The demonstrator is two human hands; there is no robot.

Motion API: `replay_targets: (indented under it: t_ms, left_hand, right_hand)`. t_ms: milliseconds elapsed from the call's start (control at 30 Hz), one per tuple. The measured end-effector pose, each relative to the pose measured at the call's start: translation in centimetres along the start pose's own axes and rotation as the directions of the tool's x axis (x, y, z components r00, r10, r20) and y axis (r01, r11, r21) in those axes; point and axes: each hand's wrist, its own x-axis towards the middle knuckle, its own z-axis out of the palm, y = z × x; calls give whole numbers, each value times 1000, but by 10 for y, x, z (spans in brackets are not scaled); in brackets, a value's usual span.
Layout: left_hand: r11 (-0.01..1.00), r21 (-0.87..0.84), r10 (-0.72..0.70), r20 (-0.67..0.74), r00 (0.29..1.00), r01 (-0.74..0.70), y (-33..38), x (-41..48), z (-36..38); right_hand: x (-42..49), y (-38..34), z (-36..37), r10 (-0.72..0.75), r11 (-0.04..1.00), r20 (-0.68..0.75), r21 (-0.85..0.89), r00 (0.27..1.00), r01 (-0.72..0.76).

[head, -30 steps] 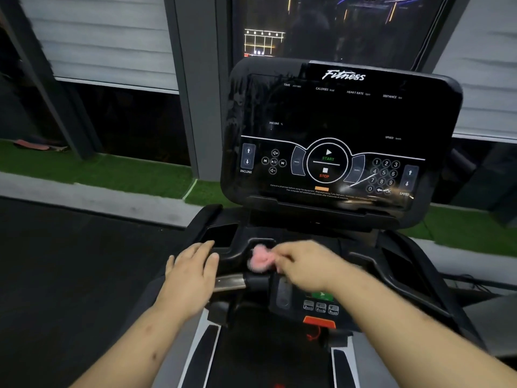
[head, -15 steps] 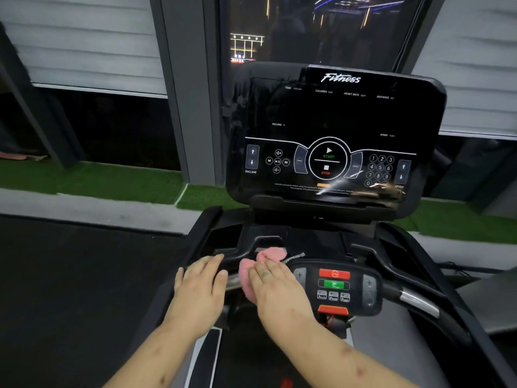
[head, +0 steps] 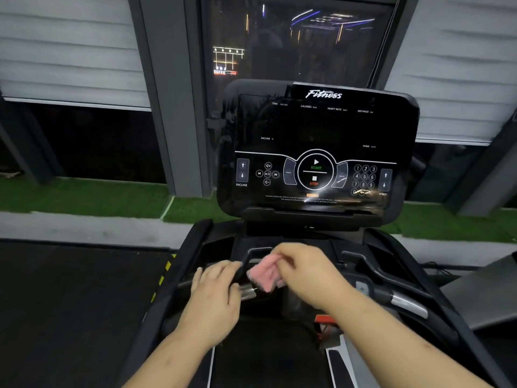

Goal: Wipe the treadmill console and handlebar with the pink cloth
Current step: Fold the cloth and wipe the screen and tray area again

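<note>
The right hand [head: 307, 273] no longer lies flat. Half a second back it pressed the small pink fuzzy cloth [head: 265, 274] onto the black handlebar with its chrome grip section [head: 247, 293]. Now its fingers curl and pinch the bunched cloth just above that bar (blur hides the fingertips). The left hand [head: 215, 295] stays resting on the bar, fingers straight. I judge this a regrip mid-pass, with the glossy black treadmill console [head: 316, 130] perhaps next.
</note>
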Motion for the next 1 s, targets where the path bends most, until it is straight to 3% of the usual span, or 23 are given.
replay_targets:
  t_ms: [200, 400, 567, 767, 900, 1000]
  left_hand:
    - [998, 24, 65, -9, 998, -64, 22, 14, -3]
    - [998, 33, 50, 31, 998, -51, 45, 14, 22]
    - [997, 63, 43, 1, 999, -43, 70, 11, 35]
    - [996, 79, 33, -38, 999, -30, 112, 2, 46]
    - [990, 117, 83, -49, 995, -77, 146, 0, 50]
    - [977, 130, 178, -67, 982, -168, 171, 6, 47]
  right_hand:
    - [20, 35, -51, 42, 998, -170, -48, 985, -51]
    - [-17, 76, 4, -43, 965, -37, -261, 998, 32]
    - [-30, 111, -2, -101, 950, -84, -303, 991, 71]
    - [-47, 158, -34, -4, 982, -152, -186, 988, -25]
    - [-51, 153, -68, 74, 997, -185, 45, 980, -67]
    - [-52, 126, -102, 42, 970, -165, 244, 985, -1]
